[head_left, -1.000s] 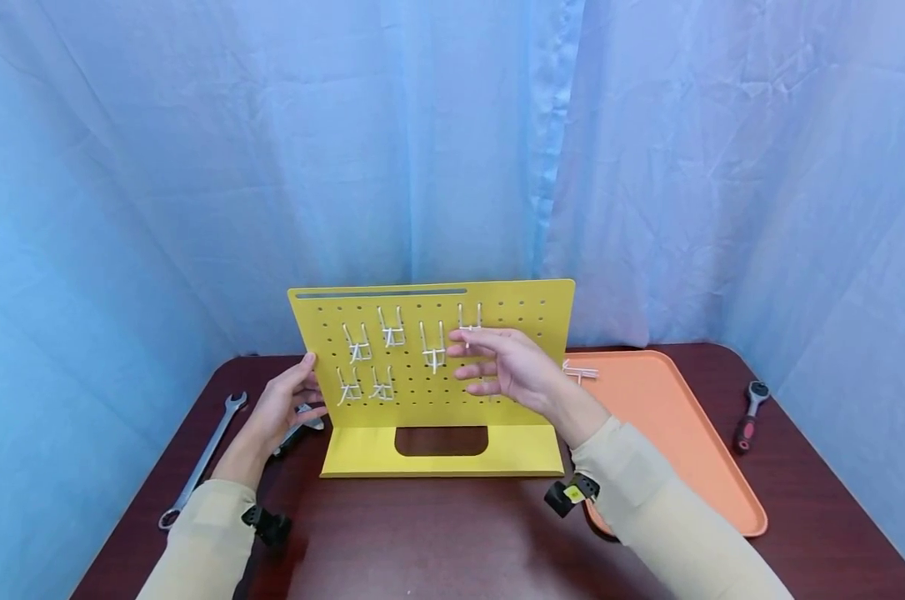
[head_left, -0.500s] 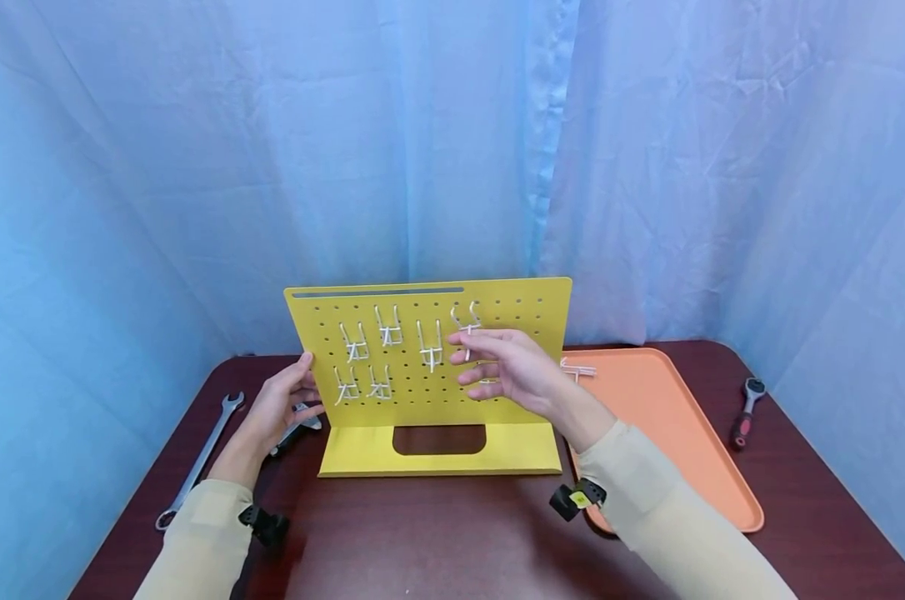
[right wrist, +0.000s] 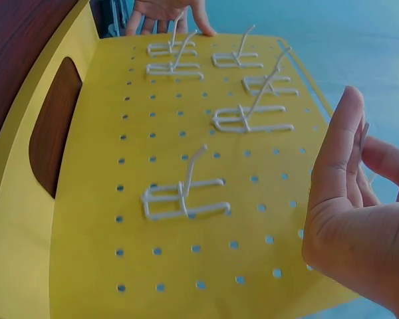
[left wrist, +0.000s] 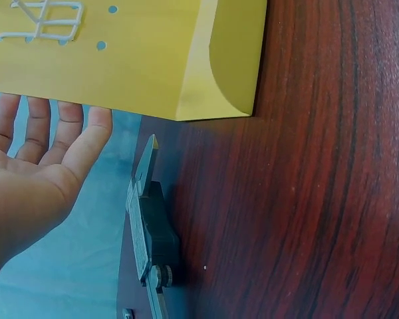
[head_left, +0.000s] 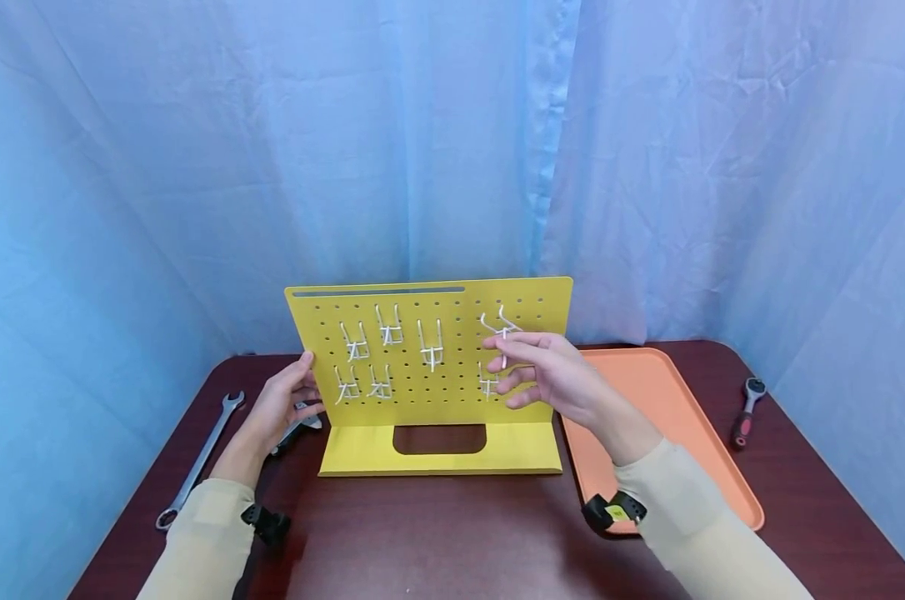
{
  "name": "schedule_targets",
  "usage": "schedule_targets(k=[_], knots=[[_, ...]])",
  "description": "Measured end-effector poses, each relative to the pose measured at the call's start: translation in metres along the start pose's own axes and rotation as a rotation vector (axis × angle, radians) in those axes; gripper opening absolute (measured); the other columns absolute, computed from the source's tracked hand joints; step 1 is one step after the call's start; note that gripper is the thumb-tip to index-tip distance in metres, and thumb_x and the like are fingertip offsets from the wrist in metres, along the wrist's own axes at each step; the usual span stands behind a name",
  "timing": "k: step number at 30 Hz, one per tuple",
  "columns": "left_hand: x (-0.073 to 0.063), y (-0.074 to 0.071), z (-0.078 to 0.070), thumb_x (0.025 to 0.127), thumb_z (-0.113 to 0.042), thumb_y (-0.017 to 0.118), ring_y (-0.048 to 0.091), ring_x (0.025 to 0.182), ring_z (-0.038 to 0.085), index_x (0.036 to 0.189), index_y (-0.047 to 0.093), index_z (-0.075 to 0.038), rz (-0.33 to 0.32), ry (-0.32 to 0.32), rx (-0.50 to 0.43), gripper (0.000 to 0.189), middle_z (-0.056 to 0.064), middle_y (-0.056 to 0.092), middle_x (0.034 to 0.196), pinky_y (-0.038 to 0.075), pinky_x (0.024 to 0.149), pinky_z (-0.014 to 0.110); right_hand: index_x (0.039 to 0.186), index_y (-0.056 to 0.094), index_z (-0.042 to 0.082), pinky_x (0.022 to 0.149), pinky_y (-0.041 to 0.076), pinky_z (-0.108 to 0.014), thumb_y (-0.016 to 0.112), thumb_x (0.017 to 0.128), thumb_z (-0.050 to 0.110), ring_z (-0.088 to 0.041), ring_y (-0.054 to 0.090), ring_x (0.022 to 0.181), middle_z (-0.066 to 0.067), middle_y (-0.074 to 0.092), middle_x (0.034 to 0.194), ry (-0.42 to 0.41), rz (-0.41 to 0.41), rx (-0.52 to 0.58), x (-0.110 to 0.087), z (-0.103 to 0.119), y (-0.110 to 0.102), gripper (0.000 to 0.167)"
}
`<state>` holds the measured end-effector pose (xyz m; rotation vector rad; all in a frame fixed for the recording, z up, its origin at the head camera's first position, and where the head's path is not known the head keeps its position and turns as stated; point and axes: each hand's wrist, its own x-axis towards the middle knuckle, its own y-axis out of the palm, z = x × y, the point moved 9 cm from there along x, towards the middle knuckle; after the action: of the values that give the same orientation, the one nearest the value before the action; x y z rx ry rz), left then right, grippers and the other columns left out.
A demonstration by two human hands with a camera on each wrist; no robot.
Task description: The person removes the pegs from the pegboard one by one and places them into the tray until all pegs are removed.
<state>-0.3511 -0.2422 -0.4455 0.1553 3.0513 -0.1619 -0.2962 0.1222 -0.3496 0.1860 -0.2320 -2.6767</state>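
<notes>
Pinching the white hook (head_left: pixel 504 330) btwn thumb and fingers of the R hand (head_left: pixel 550 372), in front of the board's upper R area. Best to turn it so as to bring both prongs, tilted and uneven now, square to a level pair of holes, then to press in w/ even force. Forcing one side alone: prob. risky, might jam. Contact btwn prong tips and yellow pegboard (head_left: pixel 430 414): can't tell. For bracing, use L hand (head_left: pixel 287 398) at the L edge, fingers loosely extended, slightly spread, to limit rocking.

In R-wrist view, held hook mostly hidden by the hand, thin sliver only; but six mounted hooks (right wrist: pixel 246 121) seen side-on, w/ angled arms standing off the board. Only in head view: held hook's prongs, orange tray (head_left: pixel 662 400) at R, plus wrench (head_left: pixel 201 462) far L and ratchet (head_left: pixel 747 414) far R on the tabletop (head_left: pixel 422 542). In L-wrist view, dark tool (left wrist: pixel 161 226) w/ knurled wheel, partly covered by L hand in head view; beyond, blue curtain (left wrist: pixel 66 266).
</notes>
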Motion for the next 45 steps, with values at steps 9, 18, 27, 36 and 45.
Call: schedule_targets(k=[9,18,27,36,45], knots=[[-0.002,0.002,0.004,0.100,-0.064,0.050,0.063,0.099,0.027,0.122,0.057,-0.005,0.012,0.004,-0.002,0.064,0.013,0.063,0.109,0.056,0.091,0.044,0.140,0.050,-0.009,0.063,0.060,-0.036,0.061,0.104,0.026,-0.018,0.068,0.071,-0.005,0.067,0.095,0.007,-0.001,-0.061,-0.017,-0.002,-0.026,0.051],[-0.004,0.006,0.008,0.099,-0.065,0.049,0.063,0.102,0.029,0.128,0.056,-0.006,0.014,-0.017,-0.001,0.067,0.013,0.063,0.111,0.054,0.093,0.047,0.141,0.049,-0.009,0.063,0.060,-0.036,0.062,0.104,0.028,-0.017,0.068,0.071,-0.004,0.067,0.094,0.049,-0.045,-0.106,-0.032,-0.014,-0.064,0.054],[-0.002,0.004,0.004,0.099,-0.066,0.049,0.063,0.102,0.029,0.127,0.057,-0.006,0.009,-0.012,0.007,0.067,0.014,0.063,0.110,0.054,0.094,0.047,0.141,0.049,-0.007,0.069,0.061,-0.038,0.059,0.106,0.028,-0.017,0.070,0.074,-0.003,0.069,0.096,0.049,-0.091,-0.145,-0.042,-0.018,-0.100,0.051],[-0.002,0.001,0.000,0.098,-0.066,0.050,0.062,0.102,0.030,0.125,0.058,-0.006,0.008,-0.003,-0.006,0.066,0.013,0.064,0.109,0.053,0.094,0.047,0.128,0.066,0.012,0.074,0.061,-0.039,0.061,0.104,0.035,-0.018,0.072,0.080,-0.008,0.073,0.102,0.042,-0.199,-0.168,-0.044,-0.023,-0.147,0.033],[-0.004,0.000,-0.001,0.099,-0.065,0.051,0.063,0.103,0.030,0.122,0.058,-0.006,0.004,0.001,-0.012,0.064,0.014,0.064,0.111,0.053,0.096,0.049,0.124,0.064,0.021,0.077,0.061,-0.035,0.060,0.103,0.039,-0.018,0.072,0.087,-0.002,0.072,0.105,0.044,-0.292,-0.163,-0.045,-0.034,-0.190,0.028]])
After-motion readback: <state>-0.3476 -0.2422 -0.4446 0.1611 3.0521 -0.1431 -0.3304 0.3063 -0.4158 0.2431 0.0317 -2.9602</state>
